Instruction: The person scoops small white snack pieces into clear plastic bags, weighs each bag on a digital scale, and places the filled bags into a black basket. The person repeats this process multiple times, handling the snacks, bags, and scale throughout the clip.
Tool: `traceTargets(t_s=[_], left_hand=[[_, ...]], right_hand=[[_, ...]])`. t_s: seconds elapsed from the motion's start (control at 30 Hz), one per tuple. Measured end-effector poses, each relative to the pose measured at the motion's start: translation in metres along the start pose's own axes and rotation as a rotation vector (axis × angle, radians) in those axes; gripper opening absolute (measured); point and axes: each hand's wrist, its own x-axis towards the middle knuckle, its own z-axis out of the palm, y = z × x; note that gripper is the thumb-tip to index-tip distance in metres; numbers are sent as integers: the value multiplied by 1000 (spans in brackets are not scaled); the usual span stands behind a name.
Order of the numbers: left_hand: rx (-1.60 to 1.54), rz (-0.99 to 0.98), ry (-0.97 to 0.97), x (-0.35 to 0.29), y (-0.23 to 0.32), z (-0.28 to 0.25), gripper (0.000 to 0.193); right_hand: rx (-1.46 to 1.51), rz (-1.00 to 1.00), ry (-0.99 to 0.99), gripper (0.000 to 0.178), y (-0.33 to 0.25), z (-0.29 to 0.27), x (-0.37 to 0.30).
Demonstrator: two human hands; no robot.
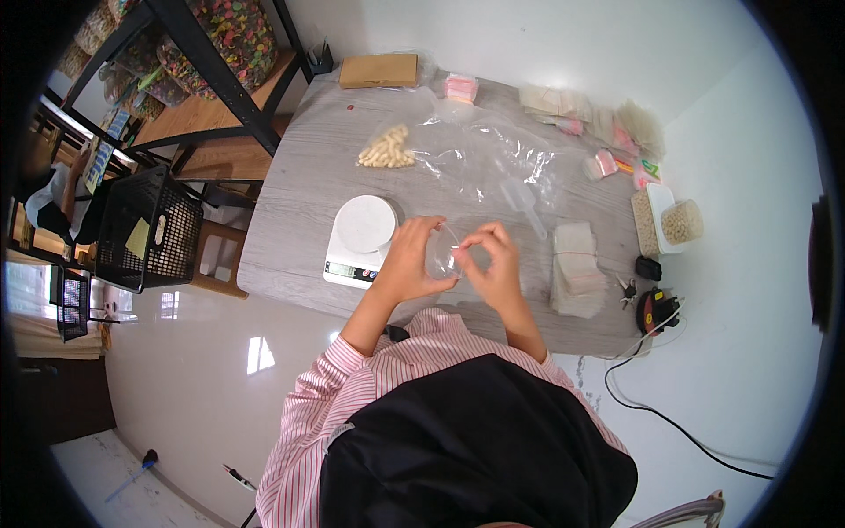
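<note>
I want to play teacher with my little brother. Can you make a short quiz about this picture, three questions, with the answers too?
1. Open question: What are the left hand and the right hand both holding?
2. True or false: The white digital scale stands to the left of the left hand.
3. Fill the gap: The large perforated plastic basket to the left of the table is ____ in colour.

Key:
1. A clear plastic item; its exact kind is hard to tell.
2. True.
3. Black.
</note>
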Motion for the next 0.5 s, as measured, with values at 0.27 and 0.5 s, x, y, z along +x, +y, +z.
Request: traceTargets(t_s=[0.27, 0.5], left_hand=[[19, -48, 134, -3, -1, 6, 76], [-181, -136, 53, -14, -22, 17, 69]], right_hand=[[28, -42, 2, 10, -5, 6, -8], [-3, 21, 310, 12, 63, -22, -5]])
